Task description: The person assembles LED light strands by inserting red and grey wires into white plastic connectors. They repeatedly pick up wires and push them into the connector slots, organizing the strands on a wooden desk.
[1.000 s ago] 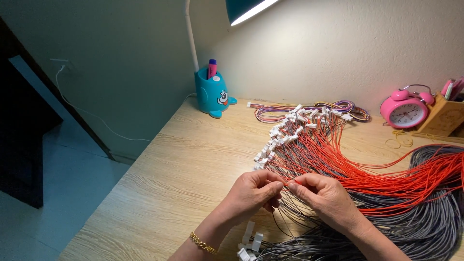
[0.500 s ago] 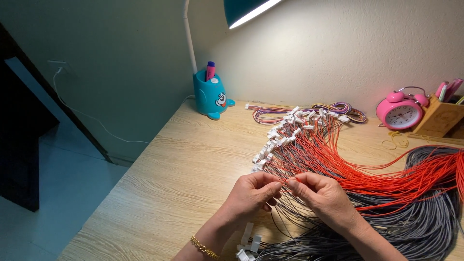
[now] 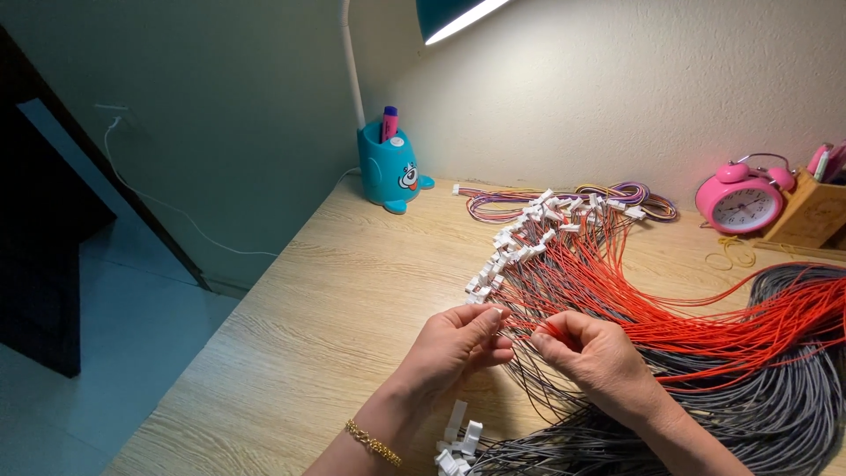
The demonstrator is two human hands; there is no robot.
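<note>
The left hand (image 3: pixel 458 344) pinches a small white connector (image 3: pixel 495 315) between thumb and forefinger, while the right hand (image 3: pixel 592 353) is clenched on a red wire (image 3: pixel 543 330) just beside it; the two grips nearly touch, seemingly so wire end and connector line up. Beyond the grips, red wires (image 3: pixel 617 282) fan across the table (image 3: pixel 291 353), ending in a row of white connectors (image 3: pixel 529 234). Grey wires (image 3: pixel 775 414) lie under the right wrist. Further off stand a teal pen holder (image 3: pixel 388 172) and a pink alarm clock (image 3: pixel 738 201).
</note>
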